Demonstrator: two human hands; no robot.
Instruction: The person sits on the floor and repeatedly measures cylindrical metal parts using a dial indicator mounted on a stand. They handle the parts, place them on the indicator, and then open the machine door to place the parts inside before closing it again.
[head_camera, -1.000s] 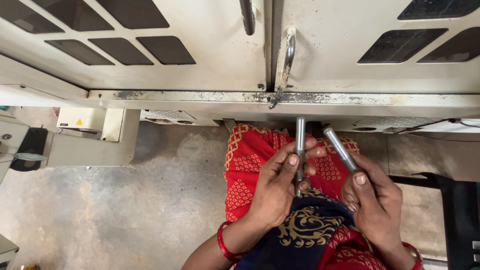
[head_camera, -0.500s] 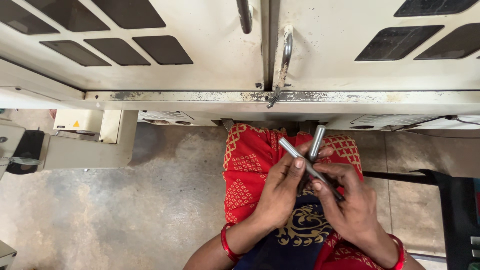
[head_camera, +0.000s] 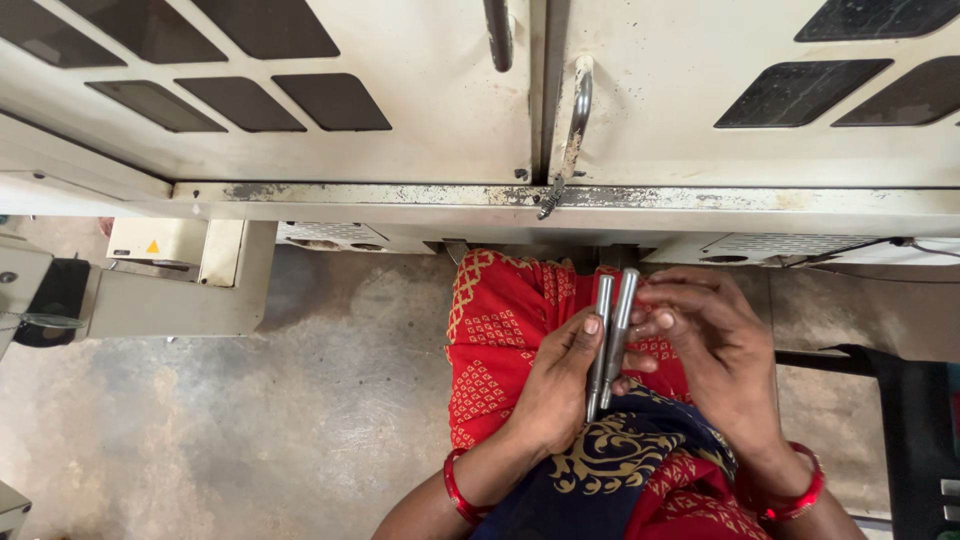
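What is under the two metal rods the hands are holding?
Under the two metal rods lie the left hand, its palm and fingers, and red patterned cloth over the lap. The floor beneath is covered.

The two slim grey metal rods, a second ago held apart with one in each hand and half a second ago crossed over each other, now lie side by side, touching along their length, just right of the frame's centre. The left hand now grips both rods together, thumb pressed on them. The right hand, which held its own rod low at the right, now sits higher, its fingertips touching the right-hand rod's side.
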